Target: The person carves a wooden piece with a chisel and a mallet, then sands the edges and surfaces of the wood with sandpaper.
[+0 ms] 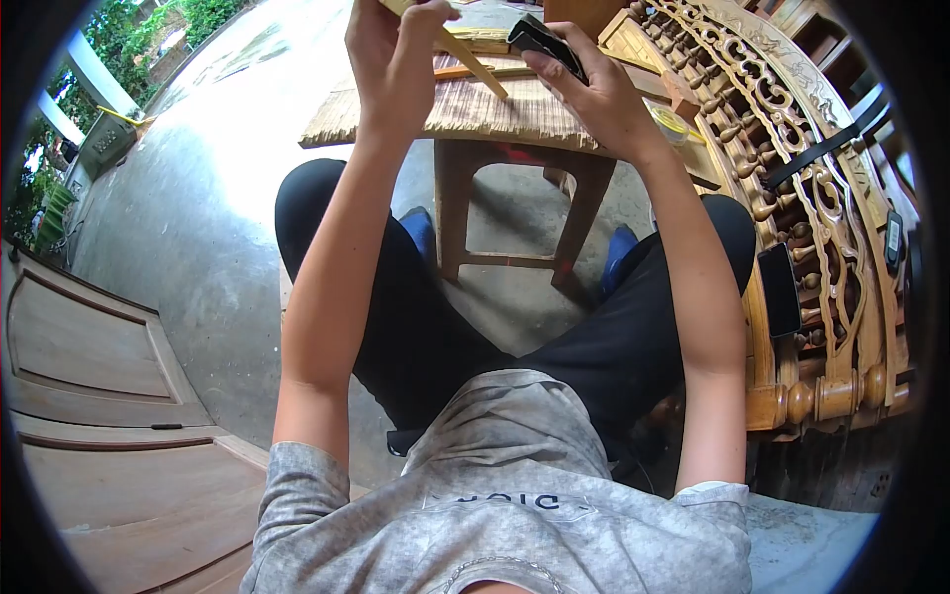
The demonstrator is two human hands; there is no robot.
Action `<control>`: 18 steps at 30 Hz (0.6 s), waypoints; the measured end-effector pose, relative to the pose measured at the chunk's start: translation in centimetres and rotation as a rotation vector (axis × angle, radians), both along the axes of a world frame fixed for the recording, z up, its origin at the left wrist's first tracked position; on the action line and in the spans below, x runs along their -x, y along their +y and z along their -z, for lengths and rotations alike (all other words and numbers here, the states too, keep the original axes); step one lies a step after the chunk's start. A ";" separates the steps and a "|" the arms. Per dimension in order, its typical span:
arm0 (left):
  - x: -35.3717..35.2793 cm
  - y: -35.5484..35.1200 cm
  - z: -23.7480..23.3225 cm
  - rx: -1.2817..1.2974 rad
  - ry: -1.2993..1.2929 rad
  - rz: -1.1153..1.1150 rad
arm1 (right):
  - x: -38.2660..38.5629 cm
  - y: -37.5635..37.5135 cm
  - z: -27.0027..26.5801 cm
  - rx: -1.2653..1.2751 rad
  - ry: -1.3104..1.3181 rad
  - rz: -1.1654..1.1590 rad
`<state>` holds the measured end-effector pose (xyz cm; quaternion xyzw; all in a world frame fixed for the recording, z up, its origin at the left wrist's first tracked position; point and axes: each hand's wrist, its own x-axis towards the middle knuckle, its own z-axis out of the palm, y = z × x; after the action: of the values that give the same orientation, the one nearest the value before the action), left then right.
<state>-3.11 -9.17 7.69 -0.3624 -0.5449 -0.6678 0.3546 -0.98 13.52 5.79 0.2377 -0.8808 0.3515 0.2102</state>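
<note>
Pale wood fills my left hand (394, 59): the fingers are curled shut around a thin wooden strip (477, 67), whose free end slants down onto the rough board of the table (475, 117) in front of my knees. My right hand (599, 99) is closed on a black block (542, 38), held just beside the strip, above the table. I judge the work on the strip as only partway; how much is finished I cannot tell. At my right stands a carved panel (792, 168).
</note>
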 end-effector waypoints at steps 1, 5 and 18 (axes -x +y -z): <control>-0.1 0.1 0.1 -0.013 0.014 0.004 | 0.0 -0.1 0.1 0.000 -0.012 0.004; 0.3 0.5 0.9 -0.075 0.025 0.028 | 0.6 -0.2 0.7 -0.010 0.034 -0.001; -5.0 2.3 4.6 -0.409 -0.336 0.155 | 0.9 -0.6 1.7 -0.066 0.129 0.054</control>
<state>1.89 -6.85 3.14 -0.2082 -0.4208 -0.8397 0.2730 -1.87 12.97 4.06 0.2430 -0.8825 0.3004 0.2680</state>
